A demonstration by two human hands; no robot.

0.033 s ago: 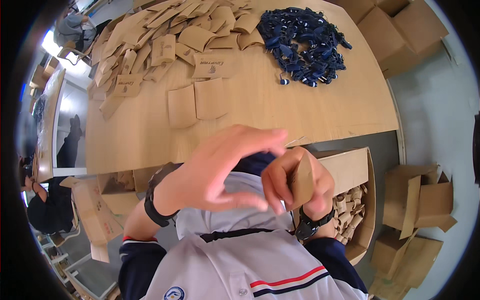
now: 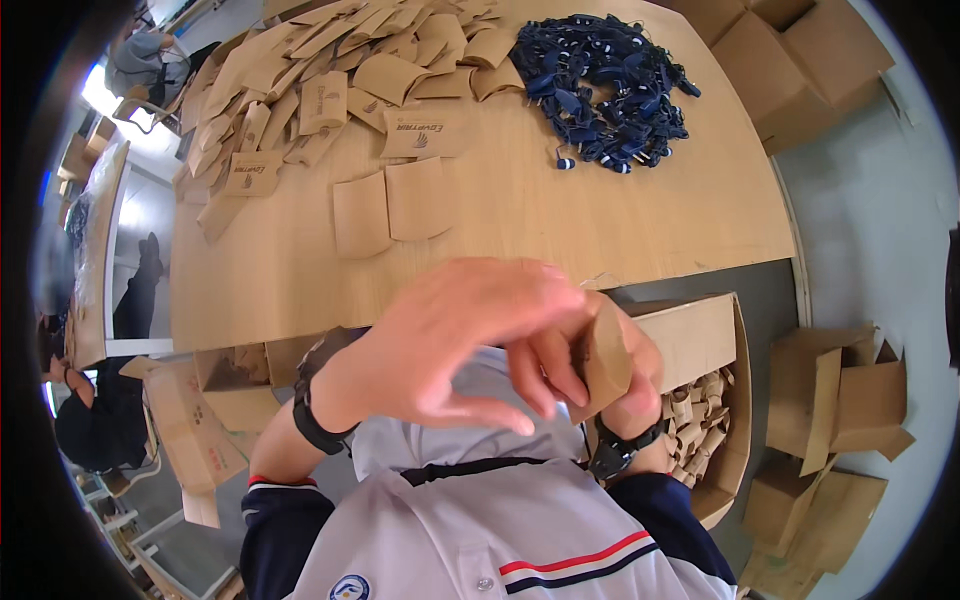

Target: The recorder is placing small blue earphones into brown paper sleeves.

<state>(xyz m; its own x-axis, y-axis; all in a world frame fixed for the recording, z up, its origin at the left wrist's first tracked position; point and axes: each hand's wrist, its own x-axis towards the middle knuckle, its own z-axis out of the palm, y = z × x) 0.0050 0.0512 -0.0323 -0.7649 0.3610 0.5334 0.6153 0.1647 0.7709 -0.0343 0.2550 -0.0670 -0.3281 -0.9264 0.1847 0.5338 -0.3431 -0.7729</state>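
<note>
My right hand [image 2: 643, 362] holds a small brown cardboard pillow box [image 2: 606, 362] in front of my chest, its curved end upward. Close beside it on the left is my left hand [image 2: 440, 335], slightly blurred, with fingers stretched out and the thumb apart; it overlaps the right hand's fingers in view. Nothing shows in the left hand. Beyond them on the table [image 2: 560, 225] lie two plain pillow boxes [image 2: 420, 200]. A large heap of pillow boxes [image 2: 390, 76], some printed, covers the far left. Dark blue earphones [image 2: 605, 90] form a tangled pile at the far right.
Below the table edge on my right stands an open carton [image 2: 742, 410] holding many small pillow boxes [image 2: 700, 425]. Another open carton [image 2: 237, 398] is at my left. More cartons [image 2: 805, 390] stand along the right. Other people [image 2: 100, 420] sit at the left.
My left hand has moved slightly right, closer to the right hand, and its fingers now overlap it in view. The pillow box has tilted slightly in my right hand.
</note>
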